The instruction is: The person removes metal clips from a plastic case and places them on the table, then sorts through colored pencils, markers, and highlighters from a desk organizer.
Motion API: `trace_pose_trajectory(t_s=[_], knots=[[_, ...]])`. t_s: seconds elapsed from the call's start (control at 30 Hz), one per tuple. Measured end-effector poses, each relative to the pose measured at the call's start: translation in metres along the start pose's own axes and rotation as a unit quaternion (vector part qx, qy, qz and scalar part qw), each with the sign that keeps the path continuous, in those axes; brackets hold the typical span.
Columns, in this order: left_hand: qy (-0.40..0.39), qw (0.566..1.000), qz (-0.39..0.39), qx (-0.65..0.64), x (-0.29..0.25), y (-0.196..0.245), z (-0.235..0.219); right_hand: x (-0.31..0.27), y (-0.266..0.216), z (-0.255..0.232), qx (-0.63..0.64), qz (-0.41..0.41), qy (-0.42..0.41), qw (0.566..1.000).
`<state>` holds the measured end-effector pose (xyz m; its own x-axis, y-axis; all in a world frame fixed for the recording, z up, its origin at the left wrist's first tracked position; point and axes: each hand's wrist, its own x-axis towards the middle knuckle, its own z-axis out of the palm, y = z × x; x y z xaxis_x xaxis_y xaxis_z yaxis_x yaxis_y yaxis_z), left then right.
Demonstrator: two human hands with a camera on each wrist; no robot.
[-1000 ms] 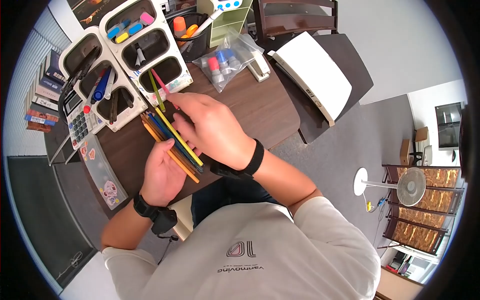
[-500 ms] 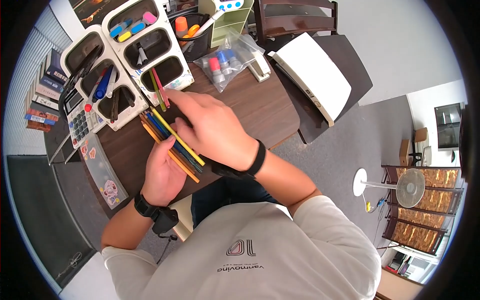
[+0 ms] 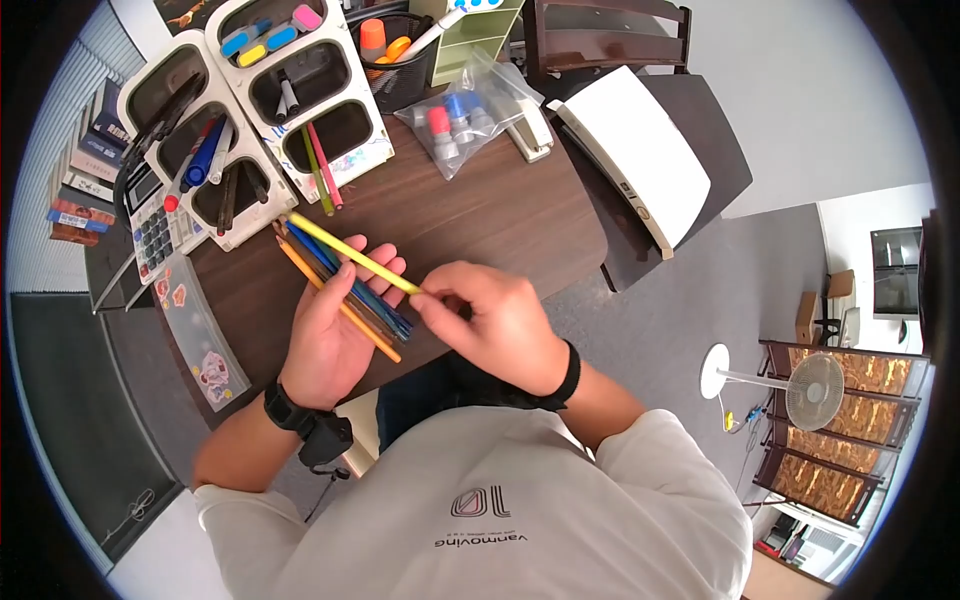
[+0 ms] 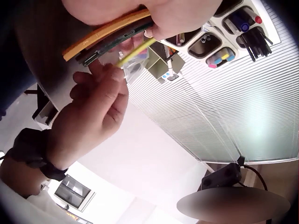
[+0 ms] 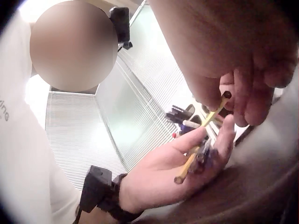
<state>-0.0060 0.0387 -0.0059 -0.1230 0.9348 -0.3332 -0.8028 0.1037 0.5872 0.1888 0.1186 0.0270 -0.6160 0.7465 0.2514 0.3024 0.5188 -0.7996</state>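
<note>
My left hand (image 3: 325,345) holds a bundle of coloured pencils across its palm, thumb laid over them. An orange pencil (image 3: 372,334) lies nearest the wrist, with brown and dark blue pencils (image 3: 372,300) beside it. My right hand (image 3: 500,325) pinches the near end of a yellow pencil (image 3: 350,254) between thumb and forefinger. That pencil slants over the left fingers, its far end by the organizer (image 3: 285,200). In the right wrist view, the yellow pencil (image 5: 211,116) passes above the left hand. A green pencil (image 3: 318,165) and a pink pencil (image 3: 326,170) lean out of the nearest right compartment.
Other organizer compartments hold highlighters (image 3: 270,40), markers (image 3: 208,150) and dark pens. Behind stand a black mesh cup (image 3: 400,80) and a plastic bag (image 3: 465,115) of bottles, with a stapler (image 3: 532,130) alongside. A calculator (image 3: 158,235) and a stickered clear case (image 3: 200,330) lie at left.
My right hand has left the pink pencil by the organizer, come back toward my body and taken the end of the yellow pencil. The left hand stays with the bundle, its fingers now more visible.
</note>
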Motion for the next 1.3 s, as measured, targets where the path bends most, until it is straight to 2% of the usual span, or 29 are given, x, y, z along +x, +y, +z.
trace_pose_trajectory(t_s=[0.07, 0.1, 0.17, 0.23, 0.3, 0.33, 0.4, 0.43, 0.5, 0.53, 0.57, 0.67, 0.7, 0.8, 0.93, 1.0, 1.13, 1.2, 1.23, 1.3], knots=[[-0.015, 0.998, -0.025, -0.054, 0.0, 0.002, -0.002, 0.001, -0.011, -0.016, 0.06, 0.074, 0.045, 0.994], [-0.014, 0.998, -0.025, -0.057, 0.0, 0.003, -0.004, 0.001, -0.01, -0.024, 0.092, 0.069, 0.058, 0.992], [-0.075, 0.994, -0.031, -0.074, -0.001, 0.006, -0.006, -0.001, 0.005, -0.037, 0.187, -0.008, 0.096, 0.978], [-0.081, 0.992, -0.036, -0.089, -0.002, 0.007, -0.004, -0.002, 0.002, -0.043, 0.326, 0.012, 0.135, 0.936], [-0.046, 0.997, -0.042, -0.054, -0.003, 0.006, -0.003, 0.007, 0.002, -0.039, 0.308, -0.02, 0.197, 0.931], [-0.047, 0.997, -0.042, -0.053, -0.003, 0.005, -0.001, 0.012, 0.002, -0.035, 0.308, -0.021, 0.198, 0.93], [-0.006, 0.999, -0.044, -0.017, -0.001, 0.005, 0.001, 0.023, 0.0, -0.025, 0.172, -0.058, 0.239, 0.954], [-0.007, 0.999, -0.044, -0.016, -0.001, 0.005, 0.001, 0.029, 0.0, -0.02, 0.172, -0.059, 0.24, 0.954], [0.02, 0.999, -0.032, -0.009, -0.001, 0.005, 0.001, 0.044, 0.0, -0.011, 0.055, -0.116, 0.251, 0.959], [0.019, 0.999, -0.031, -0.01, 0.0, 0.006, 0.0, 0.049, 0.001, -0.007, 0.002, -0.126, 0.244, 0.962], [0.016, 0.999, -0.028, -0.009, 0.0, 0.006, -0.001, 0.054, -0.003, -0.001, 0.0, -0.101, 0.227, 0.969], [0.015, 1.0, -0.02, -0.013, 0.0, 0.005, 0.0, 0.066, -0.003, 0.012, -0.044, -0.108, 0.148, 0.982], [0.016, 1.0, -0.018, -0.018, 0.0, 0.005, 0.001, 0.067, -0.004, 0.016, -0.045, -0.109, 0.146, 0.982], [-0.008, 1.0, -0.004, -0.02, 0.0, 0.004, 0.003, 0.071, -0.009, 0.026, 0.038, -0.025, 0.05, 0.998], [-0.037, 0.999, 0.006, -0.022, 0.002, 0.003, -0.005, 0.075, -0.007, 0.032, 0.03, -0.052, 0.042, 0.997], [-0.048, 0.998, -0.011, -0.043, 0.002, 0.004, -0.006, 0.076, -0.007, 0.033, 0.005, -0.083, 0.042, 0.996], [-0.048, 0.992, -0.058, -0.103, 0.002, 0.009, -0.009, 0.075, -0.009, 0.031, -0.008, -0.096, 0.044, 0.994], [-0.043, 0.993, -0.048, -0.102, 0.001, 0.009, -0.006, 0.07, -0.009, 0.029, -0.032, -0.11, 0.08, 0.99], [-0.043, 0.993, -0.047, -0.102, 0.001, 0.008, -0.006, 0.062, -0.01, 0.027, -0.031, -0.111, 0.08, 0.99], [-0.025, 0.998, -0.012, -0.048, 0.001, 0.005, -0.008, 0.042, -0.01, 0.021, 0.036, -0.06, 0.064, 0.996]])
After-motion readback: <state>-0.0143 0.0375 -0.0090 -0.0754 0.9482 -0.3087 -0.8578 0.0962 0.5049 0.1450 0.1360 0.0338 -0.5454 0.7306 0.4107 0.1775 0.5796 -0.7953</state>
